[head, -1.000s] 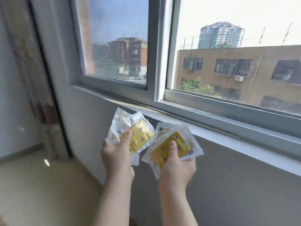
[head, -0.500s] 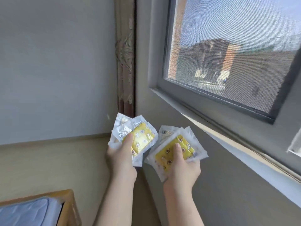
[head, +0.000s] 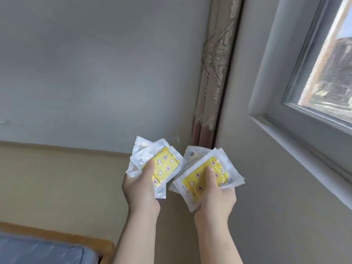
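My left hand [head: 140, 189] grips a small stack of clear plastic packets [head: 165, 166] with yellow star-and-moon printed contents, thumb pressed on top. Beside it my right hand [head: 214, 197] holds a second stack of the same yellow packets [head: 198, 176], thumb lying across the top one. Both stacks are held in the air at about chest height, close together but apart, in front of the room's corner. My fingers under the packets are hidden.
A window [head: 323, 79] with a grey frame and sill is on the right wall. A patterned curtain [head: 213, 77] hangs in the corner. At the lower left is a wooden bed frame [head: 62, 237] with a blue mattress [head: 38, 252]. Beige floor lies beyond.
The view has swung left, away from the window toward the corner and the bed. Both hands keep the same hold on their packets.
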The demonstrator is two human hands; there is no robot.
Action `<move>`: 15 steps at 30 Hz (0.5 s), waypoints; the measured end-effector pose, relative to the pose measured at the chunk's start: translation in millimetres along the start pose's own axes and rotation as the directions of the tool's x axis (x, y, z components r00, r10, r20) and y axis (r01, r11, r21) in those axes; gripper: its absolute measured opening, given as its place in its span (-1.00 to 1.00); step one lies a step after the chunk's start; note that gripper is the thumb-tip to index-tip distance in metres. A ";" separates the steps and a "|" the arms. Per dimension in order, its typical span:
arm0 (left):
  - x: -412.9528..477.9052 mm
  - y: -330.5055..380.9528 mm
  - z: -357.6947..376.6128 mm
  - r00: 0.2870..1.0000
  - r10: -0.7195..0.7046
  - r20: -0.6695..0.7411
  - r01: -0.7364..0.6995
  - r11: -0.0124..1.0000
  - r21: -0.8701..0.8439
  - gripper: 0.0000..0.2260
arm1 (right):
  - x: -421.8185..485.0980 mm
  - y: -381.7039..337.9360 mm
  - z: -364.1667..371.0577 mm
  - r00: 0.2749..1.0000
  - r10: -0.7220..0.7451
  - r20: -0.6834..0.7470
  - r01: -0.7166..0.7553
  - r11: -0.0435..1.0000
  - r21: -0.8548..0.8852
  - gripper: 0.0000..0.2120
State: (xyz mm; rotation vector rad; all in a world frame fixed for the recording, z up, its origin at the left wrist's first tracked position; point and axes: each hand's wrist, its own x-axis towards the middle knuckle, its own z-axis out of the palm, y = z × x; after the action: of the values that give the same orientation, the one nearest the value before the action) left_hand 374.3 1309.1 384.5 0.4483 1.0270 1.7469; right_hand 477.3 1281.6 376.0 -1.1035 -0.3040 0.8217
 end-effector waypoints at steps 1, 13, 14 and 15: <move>23.3 1.3 9.3 1.000 0.012 -0.004 -0.012 1.000 -0.005 -0.84 | 16.3 6.3 21.9 1.000 0.002 0.015 -0.002 1.000 0.005 -0.89; 285.7 14.1 122.3 0.990 0.118 -0.078 -0.118 0.993 0.008 -0.84 | 197.8 46.5 248.4 0.983 0.118 0.141 -0.134 0.984 0.116 -0.92; 304.4 9.6 129.2 0.988 0.122 -0.093 -0.121 0.993 0.009 -0.85 | 212.3 52.3 262.5 0.978 0.137 0.160 -0.156 0.981 0.115 -0.89; 323.3 5.3 136.1 0.986 0.128 -0.106 -0.127 0.992 0.014 -0.85 | 227.7 58.6 277.1 0.972 0.147 0.185 -0.169 0.979 0.112 -0.88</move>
State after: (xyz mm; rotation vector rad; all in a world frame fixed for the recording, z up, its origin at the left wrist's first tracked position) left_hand 333.0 1656.3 413.2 0.4374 1.1003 1.8989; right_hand 440.5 1641.7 409.4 -0.9459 -0.3095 1.0703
